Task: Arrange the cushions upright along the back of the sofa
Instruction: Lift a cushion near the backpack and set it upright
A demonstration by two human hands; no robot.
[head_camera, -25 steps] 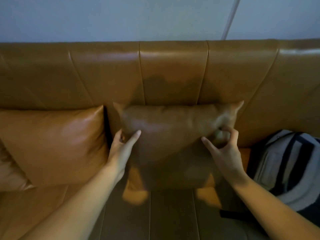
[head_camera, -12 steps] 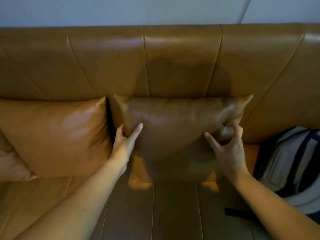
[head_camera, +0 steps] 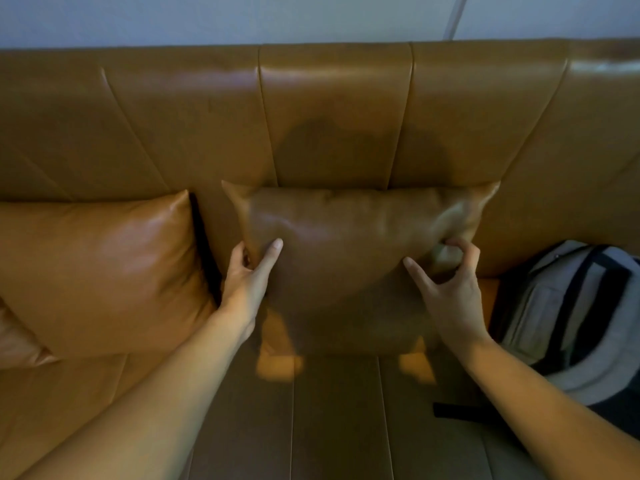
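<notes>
A tan leather cushion (head_camera: 349, 237) stands upright against the middle of the sofa back (head_camera: 332, 109). My left hand (head_camera: 247, 282) grips its left edge, thumb on the front face and fingers behind. My right hand (head_camera: 450, 285) pinches a fold of leather near its right edge. A second tan cushion (head_camera: 100, 271) leans upright against the back at the left, a dark gap between the two. The corner of a third cushion (head_camera: 14, 344) shows at the far left edge.
A grey backpack (head_camera: 575, 320) with dark straps lies on the seat at the right, close to my right wrist. The seat (head_camera: 332, 420) in front of the cushion lies in my shadow. A pale wall (head_camera: 242, 15) rises behind the sofa.
The cushion has shifted slightly within the view as my head moved. Both hands keep the same hold on its edges.
</notes>
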